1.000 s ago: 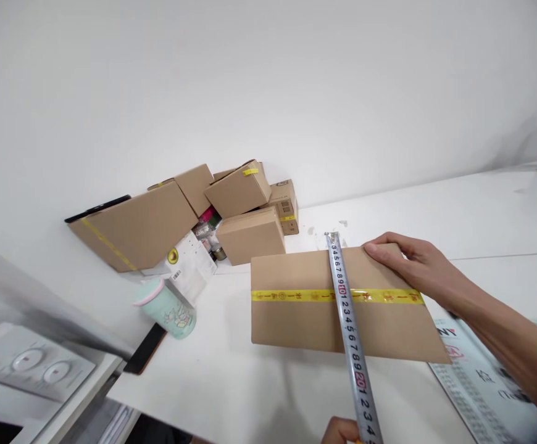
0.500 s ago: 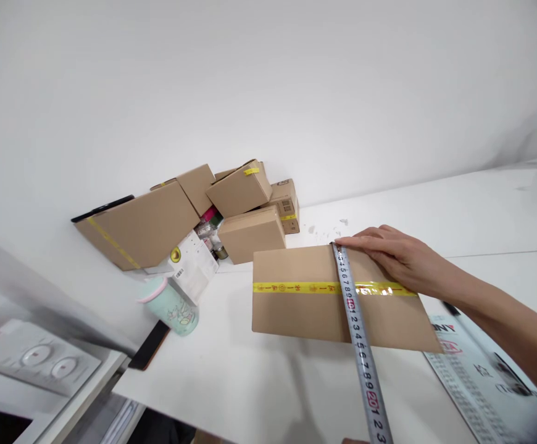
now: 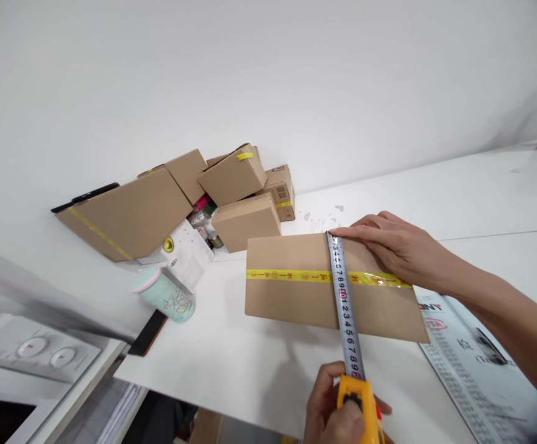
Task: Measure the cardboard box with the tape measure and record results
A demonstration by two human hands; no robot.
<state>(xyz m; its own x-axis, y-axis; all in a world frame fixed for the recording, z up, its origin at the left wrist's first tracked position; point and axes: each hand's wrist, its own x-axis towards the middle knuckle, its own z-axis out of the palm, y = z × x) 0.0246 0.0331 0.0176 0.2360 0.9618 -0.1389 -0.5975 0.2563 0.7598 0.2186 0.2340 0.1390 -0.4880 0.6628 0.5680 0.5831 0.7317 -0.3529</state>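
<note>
A flat cardboard box [image 3: 296, 290] with a yellow tape strip lies on the white table [image 3: 458, 197]. A steel measuring tape [image 3: 345, 302] runs across the box from its far edge to the near side. My right hand [image 3: 389, 243] lies on the box's far edge, its fingers pressing the tape's end hook down there. My left hand [image 3: 331, 413] is closed round the yellow tape measure case [image 3: 360, 404] just in front of the box's near edge.
A pile of cardboard boxes [image 3: 231, 185] leans against the wall at the back left, with a white packet and small items among them. A mint-green cup [image 3: 164, 297] lies on its side beside a dark phone [image 3: 147, 333]. A printed sheet [image 3: 476, 364] lies at right.
My left hand has come up into view with the yellow case, shortening the extended tape. The right hand has stayed on the tape's end at the far edge of the box.
</note>
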